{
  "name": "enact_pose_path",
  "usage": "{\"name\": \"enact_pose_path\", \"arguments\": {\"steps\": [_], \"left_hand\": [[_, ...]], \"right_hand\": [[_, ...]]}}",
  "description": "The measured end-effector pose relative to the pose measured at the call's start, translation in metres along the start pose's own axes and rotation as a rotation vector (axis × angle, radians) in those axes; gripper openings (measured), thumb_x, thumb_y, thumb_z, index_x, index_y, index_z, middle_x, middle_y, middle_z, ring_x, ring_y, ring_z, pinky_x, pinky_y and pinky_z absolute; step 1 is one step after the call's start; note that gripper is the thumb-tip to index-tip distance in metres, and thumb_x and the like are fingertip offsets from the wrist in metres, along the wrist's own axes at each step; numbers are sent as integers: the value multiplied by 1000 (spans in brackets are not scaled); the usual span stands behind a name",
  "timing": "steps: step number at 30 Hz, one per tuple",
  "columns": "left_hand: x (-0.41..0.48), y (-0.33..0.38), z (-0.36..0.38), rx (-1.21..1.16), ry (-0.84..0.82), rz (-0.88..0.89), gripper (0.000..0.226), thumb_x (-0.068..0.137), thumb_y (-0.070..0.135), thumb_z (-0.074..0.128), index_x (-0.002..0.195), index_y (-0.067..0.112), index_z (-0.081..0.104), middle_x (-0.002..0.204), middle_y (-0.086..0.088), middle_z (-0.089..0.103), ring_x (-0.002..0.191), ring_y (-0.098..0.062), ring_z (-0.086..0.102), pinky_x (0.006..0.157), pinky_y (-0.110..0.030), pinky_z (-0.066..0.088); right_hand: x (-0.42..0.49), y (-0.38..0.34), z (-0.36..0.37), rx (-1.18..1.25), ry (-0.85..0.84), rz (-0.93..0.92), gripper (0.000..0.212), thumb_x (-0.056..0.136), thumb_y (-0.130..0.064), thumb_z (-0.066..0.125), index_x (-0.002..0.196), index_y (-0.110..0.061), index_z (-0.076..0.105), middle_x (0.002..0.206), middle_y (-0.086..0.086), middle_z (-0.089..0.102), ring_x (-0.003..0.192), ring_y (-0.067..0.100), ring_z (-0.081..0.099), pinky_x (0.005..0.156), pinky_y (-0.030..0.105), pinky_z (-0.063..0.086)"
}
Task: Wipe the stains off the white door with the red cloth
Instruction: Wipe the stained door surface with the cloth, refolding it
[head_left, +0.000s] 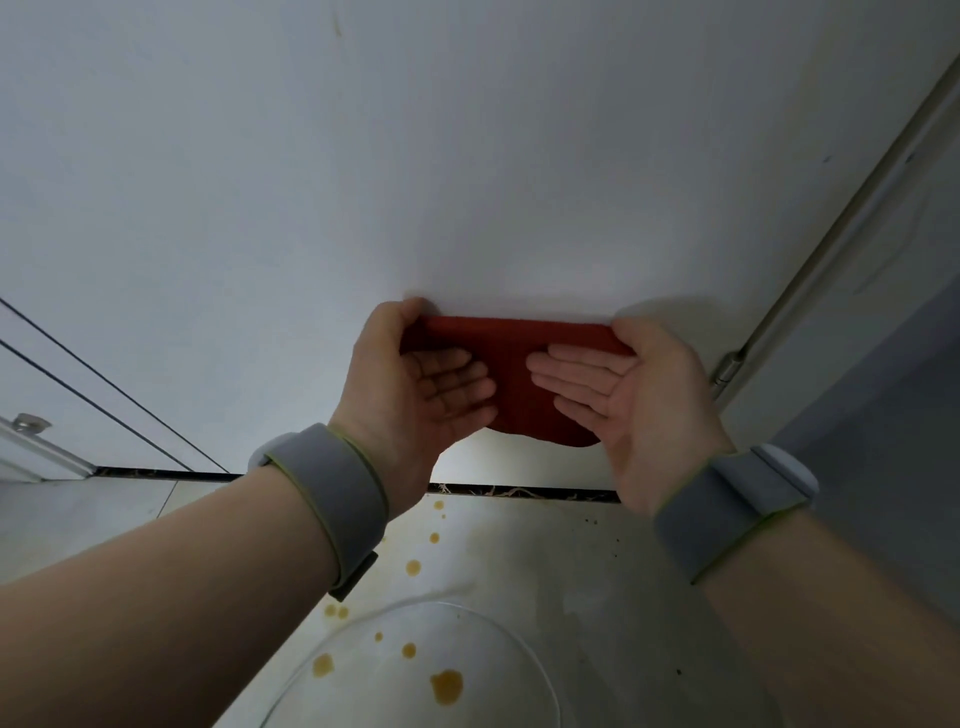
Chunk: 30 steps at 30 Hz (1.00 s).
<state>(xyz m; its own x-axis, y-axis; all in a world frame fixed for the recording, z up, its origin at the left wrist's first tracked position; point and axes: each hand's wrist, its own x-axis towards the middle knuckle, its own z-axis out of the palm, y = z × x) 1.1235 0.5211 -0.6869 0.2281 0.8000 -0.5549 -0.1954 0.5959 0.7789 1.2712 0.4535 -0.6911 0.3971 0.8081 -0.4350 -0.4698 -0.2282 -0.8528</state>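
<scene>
The white door (467, 156) fills most of the view in front of me. A folded red cloth (511, 374) is held low down in front of it, between both hands. My left hand (415, 384) holds the cloth's left end, thumb over the top edge and fingers laid on the near face. My right hand (623, 395) holds the right end the same way, palm toward me. I cannot tell whether the cloth touches the door. A faint yellowish streak (337, 26) shows near the door's top edge. Both wrists wear grey bands.
A metal hinge (727, 366) and the door frame run up the right side. Below the door, the pale floor (545, 571) carries several yellow-brown drops (447, 686). A clear round glass vessel's rim (415, 608) sits at the bottom centre. A door stopper (28, 423) is at far left.
</scene>
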Motion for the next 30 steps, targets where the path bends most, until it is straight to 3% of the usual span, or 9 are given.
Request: {"name": "enact_pose_path", "arguments": {"steps": [5, 10, 13, 19, 23, 30], "left_hand": [[6, -5, -3, 93, 32, 58, 36, 101, 30, 47, 92, 4, 70, 91, -16, 79, 101, -34, 76, 94, -45, 59], [5, -10, -5, 138, 27, 106, 37, 103, 27, 42, 89, 7, 69, 95, -15, 80, 105, -27, 74, 108, -43, 50], [-3, 1, 5, 143, 13, 183, 41, 104, 28, 42, 88, 4, 72, 92, -17, 80, 99, -29, 76, 104, -42, 54], [-34, 56, 40, 162, -94, 539, 45, 105, 28, 42, 90, 0, 73, 83, -18, 79, 83, -30, 79, 82, -37, 64], [-37, 53, 44, 110, -113, 562, 42, 106, 28, 42, 93, -1, 70, 83, -22, 78, 78, -37, 78, 80, -41, 65], [-18, 37, 31, 154, -143, 492, 39, 103, 22, 42, 101, -6, 70, 83, -24, 77, 82, -38, 78, 87, -42, 63]], "right_hand": [[1, 0, -3, -8, -17, -4, 55, 104, -35, 29, 99, -2, 73, 99, 14, 79, 106, 23, 72, 112, 41, 44], [0, 2, -5, -19, -26, -23, 53, 104, -33, 30, 97, -2, 73, 100, 14, 79, 106, 23, 72, 112, 41, 44], [-3, -11, -6, 36, -25, -63, 54, 105, -34, 30, 94, 0, 71, 99, 17, 78, 101, 25, 74, 109, 43, 48], [-33, -86, -3, 109, -66, -327, 57, 105, -37, 29, 98, 1, 70, 93, 18, 79, 90, 28, 78, 92, 38, 59], [-35, -86, -1, 136, -108, -338, 56, 106, -39, 30, 100, 1, 69, 93, 18, 79, 88, 30, 78, 84, 40, 63], [-17, -58, -14, 224, -96, -257, 56, 104, -34, 31, 98, 9, 66, 93, 26, 76, 91, 35, 76, 93, 44, 58]]}}
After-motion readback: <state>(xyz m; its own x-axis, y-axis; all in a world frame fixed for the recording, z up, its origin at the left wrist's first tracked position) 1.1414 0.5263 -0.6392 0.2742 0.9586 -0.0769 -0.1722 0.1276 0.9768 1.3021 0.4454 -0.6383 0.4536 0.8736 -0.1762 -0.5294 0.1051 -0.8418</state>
